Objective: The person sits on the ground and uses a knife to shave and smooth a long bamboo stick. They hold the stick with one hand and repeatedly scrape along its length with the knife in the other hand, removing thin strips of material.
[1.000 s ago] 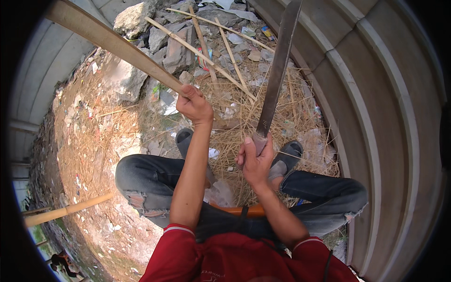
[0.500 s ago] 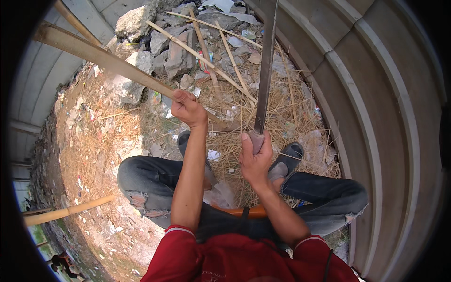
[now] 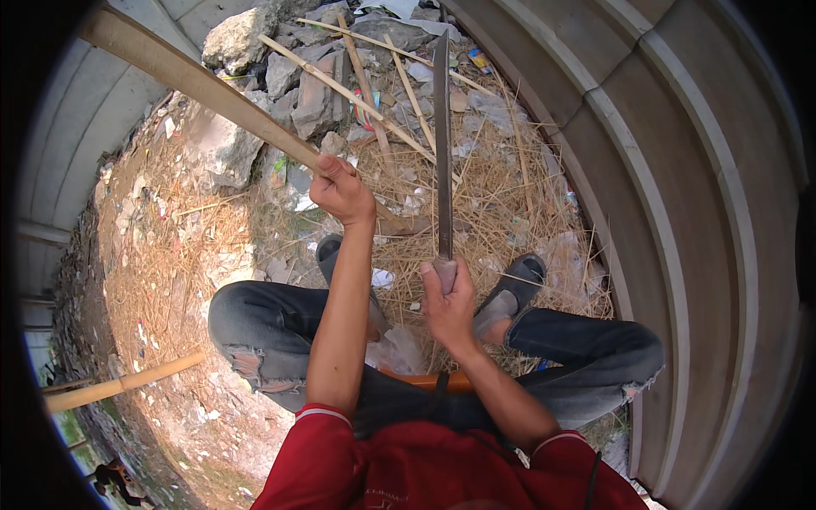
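My left hand (image 3: pixel 342 191) is wrapped round a long split bamboo strip (image 3: pixel 204 89), which slants from the upper left down past my fist toward the straw. My right hand (image 3: pixel 450 308) grips a machete (image 3: pixel 443 153) by its handle, the long dark blade pointing up and away from me. Blade and strip are apart. Below the left fist, the strip's lower end comes near a piece of wood (image 3: pixel 425 226) lying on the ground between my feet.
I sit low with knees spread over an orange seat (image 3: pixel 425 382). Rocks (image 3: pixel 319 102) and thin bamboo sticks (image 3: pixel 340 89) lie ahead. Straw and litter (image 3: pixel 501 178) cover the ground. A ribbed metal wall (image 3: pixel 680 212) rises close on my right. A bamboo pole (image 3: pixel 127 384) juts in at left.
My right hand has come slightly left and down, and the machete blade has swung left and stands more upright. The left hand stays in place while the bamboo strip's far end shifts a little.
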### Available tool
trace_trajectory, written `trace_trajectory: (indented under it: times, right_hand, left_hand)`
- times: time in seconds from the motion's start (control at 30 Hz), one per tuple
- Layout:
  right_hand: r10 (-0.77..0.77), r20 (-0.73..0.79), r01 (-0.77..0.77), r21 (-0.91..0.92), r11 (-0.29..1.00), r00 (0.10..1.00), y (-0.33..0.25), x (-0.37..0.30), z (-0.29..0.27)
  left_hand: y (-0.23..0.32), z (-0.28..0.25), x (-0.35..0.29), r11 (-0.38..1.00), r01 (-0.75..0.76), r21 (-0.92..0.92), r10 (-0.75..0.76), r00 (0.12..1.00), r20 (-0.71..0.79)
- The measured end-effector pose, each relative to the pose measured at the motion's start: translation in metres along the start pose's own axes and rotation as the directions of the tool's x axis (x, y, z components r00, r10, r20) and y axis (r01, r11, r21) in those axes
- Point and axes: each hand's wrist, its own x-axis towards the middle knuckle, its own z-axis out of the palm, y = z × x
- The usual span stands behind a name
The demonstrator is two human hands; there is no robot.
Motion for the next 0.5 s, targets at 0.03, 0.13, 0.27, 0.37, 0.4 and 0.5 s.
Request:
trace_trajectory:
  times: [0.03,0.13,0.27,0.37,0.4,0.5]
  right_hand:
    - [0.005,-0.039,-0.003,0.039,0.999,0.999,0.0,-0.006,0.005]
    - [-0.031,-0.04,0.027,-0.102,0.994,0.999,0.045,-0.033,0.012]
    - [0.269,0.152,-0.183,-0.422,0.888,0.951,0.183,-0.065,-0.001]
    - [0.593,0.199,-0.556,-0.211,0.804,0.781,0.154,-0.06,0.001]
    - [0.651,0.207,-0.65,-0.082,0.756,0.731,0.145,-0.058,0.008]
    - [0.69,0.199,-0.713,0.077,0.697,0.696,0.127,-0.057,0.011]
  left_hand:
    - [0.0,-0.001,-0.001,1.0,0.011,-0.008,-0.011,1.0,-0.003]
    - [-0.004,-0.005,0.003,1.0,0.0,0.016,0.0,1.0,-0.005]
    - [0.001,-0.01,0.011,0.998,0.055,-0.034,-0.056,0.998,-0.002]
    - [0.0,-0.015,0.019,0.998,0.016,-0.065,-0.023,0.994,-0.106]
    - [0.001,-0.014,0.019,0.997,0.018,-0.072,-0.025,0.995,-0.1]
    - [-0.001,-0.018,0.021,0.996,0.032,-0.089,-0.039,0.996,-0.077]
